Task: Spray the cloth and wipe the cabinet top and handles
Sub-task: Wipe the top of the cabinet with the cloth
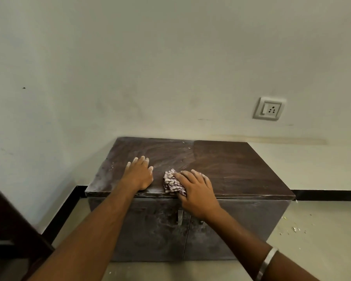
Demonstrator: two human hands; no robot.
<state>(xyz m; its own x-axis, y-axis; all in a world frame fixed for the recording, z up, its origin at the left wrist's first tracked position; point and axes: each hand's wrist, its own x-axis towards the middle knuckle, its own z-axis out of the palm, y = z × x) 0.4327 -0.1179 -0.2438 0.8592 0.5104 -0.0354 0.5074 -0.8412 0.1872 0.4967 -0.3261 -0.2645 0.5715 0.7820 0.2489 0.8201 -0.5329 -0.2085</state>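
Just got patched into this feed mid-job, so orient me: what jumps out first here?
Two bare hands on a low dark cabinet against the wall: the right hand presses a striped cloth near the top's front edge, the left hand rests flat beside it. The top's right half looks clean and dark, its left half dusty and streaked. A white wall socket sits above to the right.

- Cloth [171, 182]: small striped rag, bunched and folded, lying on the cabinet top near its front edge, partly under a hand.
- Cabinet top [231, 167]: dark brown wood grain, dusty and streaked toward 9 o'clock, cleaner toward 3 o'clock.
- Handle [180, 217]: metal, upright on the dusty door front, at 6 o'clock from the cloth.
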